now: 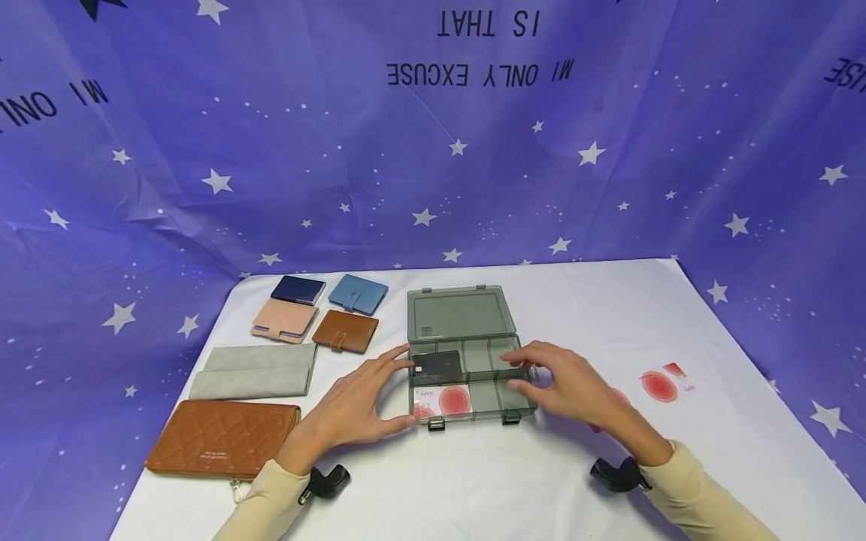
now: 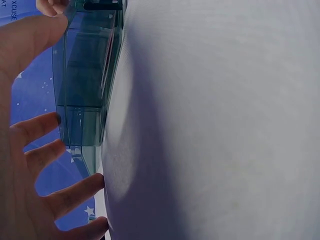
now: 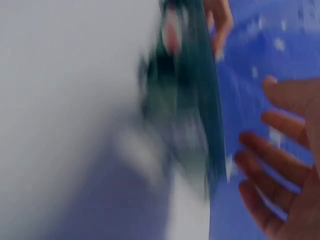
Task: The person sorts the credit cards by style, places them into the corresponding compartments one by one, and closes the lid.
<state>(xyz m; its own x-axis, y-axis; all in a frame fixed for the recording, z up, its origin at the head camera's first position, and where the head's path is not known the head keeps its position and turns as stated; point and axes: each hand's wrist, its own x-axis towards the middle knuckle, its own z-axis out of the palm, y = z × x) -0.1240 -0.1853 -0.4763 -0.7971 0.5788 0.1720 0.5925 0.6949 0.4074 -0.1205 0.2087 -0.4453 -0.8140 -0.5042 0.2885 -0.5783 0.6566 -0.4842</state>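
Observation:
A clear grey-green plastic compartment box lies on the white table with its lid swung back. A black card sits in the rear left part, and a white card with a red circle in the front left part. My left hand is spread along the box's left side, thumb and fingertips at its edge. Over the box's right end hovers my right hand, fingers loosely bent with nothing between them. The right wrist view is blurred, but that hand shows apart from the box.
To the left lie dark blue, light blue, pink and brown card holders, a grey wallet and a quilted brown purse. At right lies a red-and-white card; another is partly hidden under the right wrist.

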